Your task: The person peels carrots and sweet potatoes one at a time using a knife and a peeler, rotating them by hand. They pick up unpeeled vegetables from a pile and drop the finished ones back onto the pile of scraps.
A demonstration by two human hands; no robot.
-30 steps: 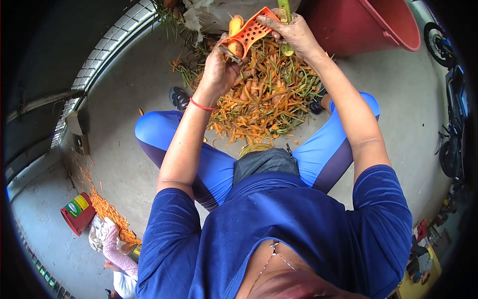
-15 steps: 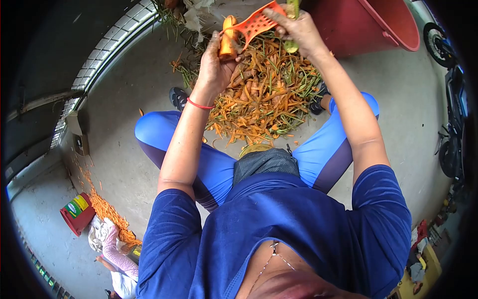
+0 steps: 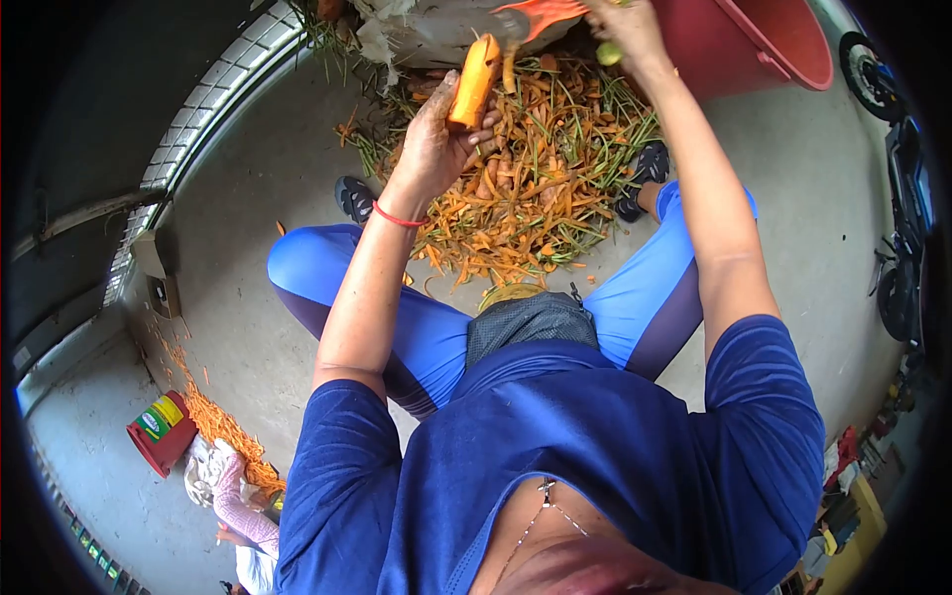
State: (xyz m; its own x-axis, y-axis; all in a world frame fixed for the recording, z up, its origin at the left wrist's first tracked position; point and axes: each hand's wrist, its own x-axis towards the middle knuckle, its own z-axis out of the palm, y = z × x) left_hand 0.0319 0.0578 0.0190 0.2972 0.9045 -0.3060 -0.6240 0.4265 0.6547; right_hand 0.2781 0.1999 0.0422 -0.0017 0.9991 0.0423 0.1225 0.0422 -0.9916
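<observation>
1. Head view: the left hand (image 3: 441, 149) holds a peeled orange carrot (image 3: 474, 87), its grip wrapped about the lower part, thumb on one side and fingertips on the other.
2. The carrot stands nearly upright, leaning a little to the right, with its upper part bare above the hand and a dark spot near the top. It is held up in front of a white sack (image 3: 446, 38) and the edge of a heap of peelings (image 3: 545, 213).
3. The right hand (image 3: 628, 38) is up at the top edge of the view, its grip pinching an orange peeler (image 3: 543, 14). The fingers are blurred there, so their exact placing cannot be told.
4. The peeler points toward the left and is near the carrot's top, apart from it. A green piece (image 3: 609, 53) shows just below the right hand; whether it belongs to the peeler cannot be told.
5. A strip of peel (image 3: 510, 69) hangs beneath the peeler, just beside the carrot.
6. The heap lies on the grey floor (image 3: 233, 263) between the person's two dark shoes (image 3: 354, 198), orange shreds mixed with green stalks.
7. A red tub (image 3: 729, 55) lies beyond the right forearm. Far to the lower left, a labelled red bucket (image 3: 162, 434) is near a trail of orange pieces (image 3: 220, 421) and another person's pink-clad limb (image 3: 238, 508).
</observation>
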